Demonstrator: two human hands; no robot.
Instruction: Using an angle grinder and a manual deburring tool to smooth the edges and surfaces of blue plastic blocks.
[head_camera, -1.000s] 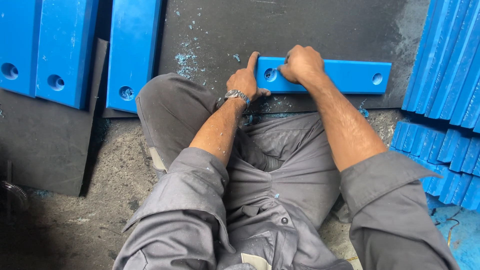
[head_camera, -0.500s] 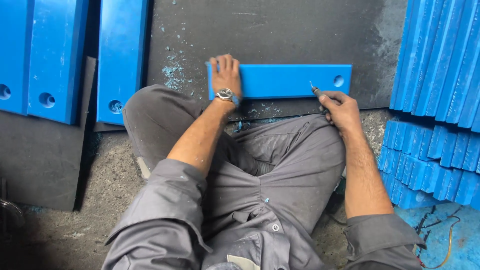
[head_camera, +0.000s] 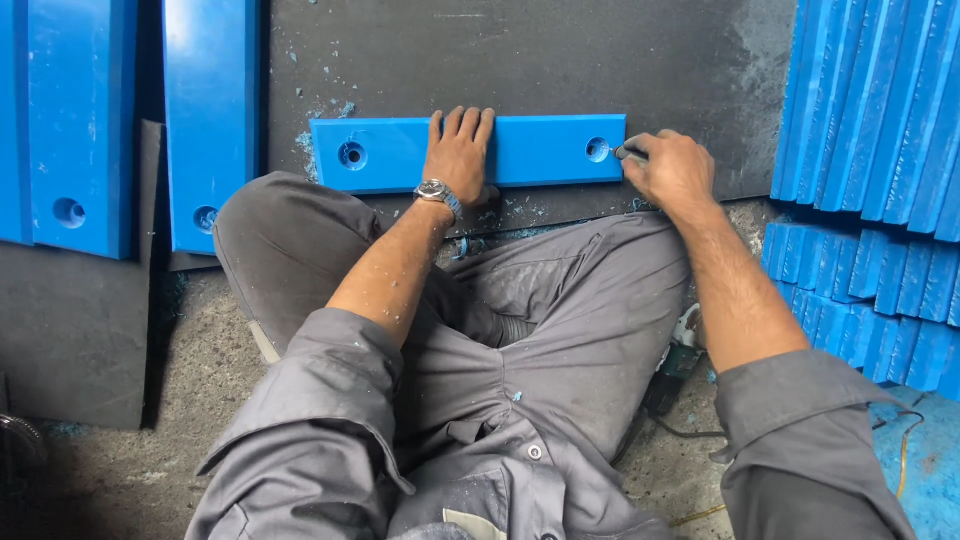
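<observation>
Blue bar under left hand, right hand at end

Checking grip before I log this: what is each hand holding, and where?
Right hand grips a small tool by its handle, tip at the blue bar's right hole. Left hand lies flat on the bar, holding nothing.

Bright even daylight, sharp focus; slight glare top left, soft shadows below.

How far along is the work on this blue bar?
Done, apparently: blue shavings lie around the blue bar near its left hole. In hand: the left hand presses the bar flat; the right hand holds a small tool at the right hole. Left: finishing that hole.
</observation>
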